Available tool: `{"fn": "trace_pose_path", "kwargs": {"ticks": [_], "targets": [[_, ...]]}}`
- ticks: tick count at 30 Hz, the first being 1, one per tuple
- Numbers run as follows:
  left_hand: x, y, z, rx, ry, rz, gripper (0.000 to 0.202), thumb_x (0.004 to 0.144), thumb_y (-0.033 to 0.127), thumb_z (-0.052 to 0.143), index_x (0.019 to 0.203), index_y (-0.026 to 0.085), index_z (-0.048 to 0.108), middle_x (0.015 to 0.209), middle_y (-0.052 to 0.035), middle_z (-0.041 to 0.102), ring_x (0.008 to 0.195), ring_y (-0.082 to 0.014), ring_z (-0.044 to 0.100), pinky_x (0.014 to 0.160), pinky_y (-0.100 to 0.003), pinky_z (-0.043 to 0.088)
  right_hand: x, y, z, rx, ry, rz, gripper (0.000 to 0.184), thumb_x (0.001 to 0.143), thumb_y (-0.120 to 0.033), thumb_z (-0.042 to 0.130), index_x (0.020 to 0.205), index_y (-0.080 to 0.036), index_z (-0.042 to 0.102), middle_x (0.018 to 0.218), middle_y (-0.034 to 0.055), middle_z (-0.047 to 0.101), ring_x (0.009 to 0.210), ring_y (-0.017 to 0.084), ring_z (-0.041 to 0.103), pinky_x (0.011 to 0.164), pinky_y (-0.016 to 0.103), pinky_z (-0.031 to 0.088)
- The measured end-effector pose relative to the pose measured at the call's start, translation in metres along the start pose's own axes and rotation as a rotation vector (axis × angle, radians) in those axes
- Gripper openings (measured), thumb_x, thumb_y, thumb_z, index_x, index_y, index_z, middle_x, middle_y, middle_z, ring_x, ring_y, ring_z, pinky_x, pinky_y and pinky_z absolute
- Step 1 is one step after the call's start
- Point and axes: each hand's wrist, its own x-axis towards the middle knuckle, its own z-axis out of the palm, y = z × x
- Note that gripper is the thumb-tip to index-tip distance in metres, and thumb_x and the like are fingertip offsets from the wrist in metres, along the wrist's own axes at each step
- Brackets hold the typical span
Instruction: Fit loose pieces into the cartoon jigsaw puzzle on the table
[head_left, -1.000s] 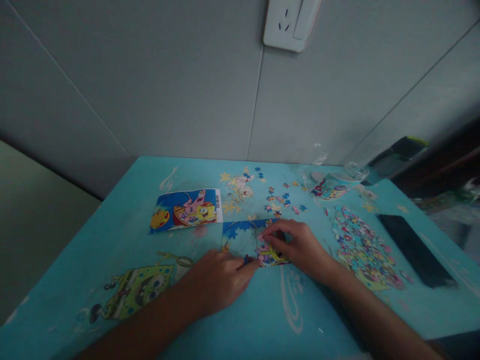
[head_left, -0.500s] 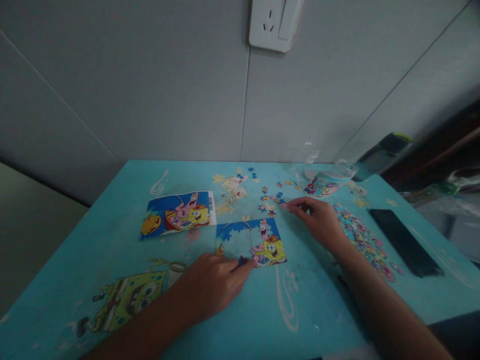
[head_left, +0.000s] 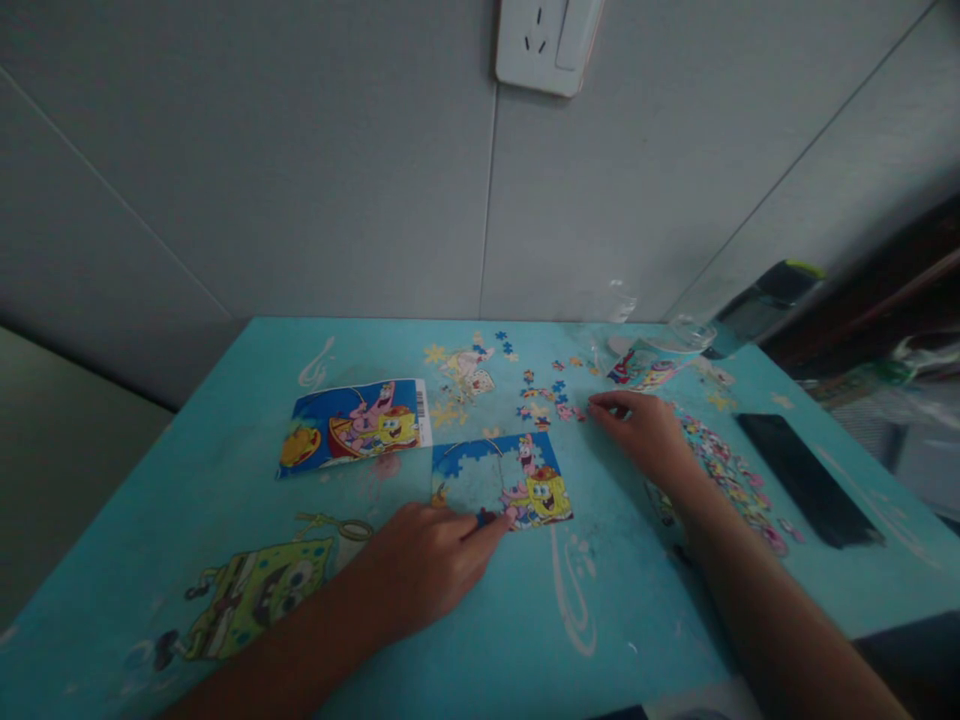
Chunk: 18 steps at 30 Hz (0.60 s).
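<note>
A partly assembled jigsaw puzzle [head_left: 547, 497] lies on the table, with a gap in its middle and lower left. My left hand [head_left: 431, 560] rests over its lower edge, thumb and forefinger stretched out onto it; the other fingers are tucked out of sight. Loose jigsaw pieces [head_left: 538, 411] are scattered just beyond the puzzle. To their right is my right hand [head_left: 637, 430], thumb and forefinger drawn together close to a pink piece [head_left: 568, 412]. Whatever lies between those fingertips, if anything, is too small to make out.
A printed picture sheet [head_left: 352, 430] lies left of the puzzle. More pieces are heaped [head_left: 739, 485] beyond my right forearm, beside a dark flat strip [head_left: 810, 480]. A printed clear tub [head_left: 652, 362] lies at the back, near a dark bottle [head_left: 772, 300] by the wall.
My right hand has drawn slightly to the right, uncovering pink pieces that its fingertips were at. My left hand stays on the puzzle.
</note>
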Motion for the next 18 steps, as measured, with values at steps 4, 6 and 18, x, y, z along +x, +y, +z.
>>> {"fn": "trace_pose_path", "kwargs": {"ticks": [4,6,18], "targets": [[0.0002,-0.0001,-0.0009,-0.004,-0.003,-0.002,0.036,0.097,0.021,0.054,0.133,0.021,0.059,0.073,0.0006,0.066,0.063,-0.0168,0.067,0.057,-0.029,0.051,-0.0018,-0.0055,0.0054,0.007,-0.075,0.001,0.028,0.089,-0.040,0.061,0.099,-0.022,0.080,0.090,0.0051,0.078,0.076,0.023,0.069,0.068,0.032,0.048],[0.0002,-0.0001,-0.0019,-0.008,0.000,-0.001,0.035,0.097,0.021,0.054,0.132,0.020,0.059,0.072,0.0006,0.066,0.063,-0.0165,0.066,0.057,-0.029,0.051,-0.0027,-0.0073,0.0072,-0.008,-0.089,0.003,0.028,0.089,-0.041,0.062,0.099,-0.022,0.080,0.088,0.0047,0.078,0.074,0.022,0.069,0.066,0.032,0.048],[0.0021,-0.0002,-0.0044,-0.001,0.014,0.017,0.031,0.098,0.021,0.051,0.126,0.019,0.062,0.069,0.0008,0.065,0.062,-0.0170,0.067,0.056,-0.029,0.052,-0.0027,-0.0096,0.0040,-0.011,-0.113,0.020,0.021,0.084,-0.035,0.065,0.094,-0.021,0.078,0.085,0.0047,0.075,0.070,0.020,0.064,0.065,0.031,0.044]]}}
